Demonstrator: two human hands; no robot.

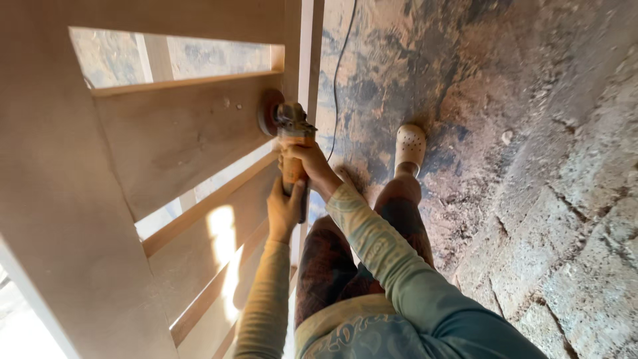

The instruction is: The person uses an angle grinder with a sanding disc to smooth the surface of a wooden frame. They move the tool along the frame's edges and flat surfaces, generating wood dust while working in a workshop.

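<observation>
Both your hands grip an orange angle grinder [287, 136]: left hand [284, 211] closed around its rear, right hand [307, 159] wrapped mid-body. Its disc meets the wooden door panel [173, 133]. Likely heavy, rigid, vibrating; hold the body.

A woodworking workshop: unfinished wooden frame [166, 133], sawdust-strewn floor [505, 133].

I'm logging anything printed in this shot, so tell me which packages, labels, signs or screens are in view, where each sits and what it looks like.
No packages, labels on things, signs or screens show.
Lettering on the shirt: bottom middle, pale curved print on greenish cloth, partly cut off.
Angle grinder: orange body, held by the left hand and right hand against the wooden panel; no label is visible on it.
</observation>
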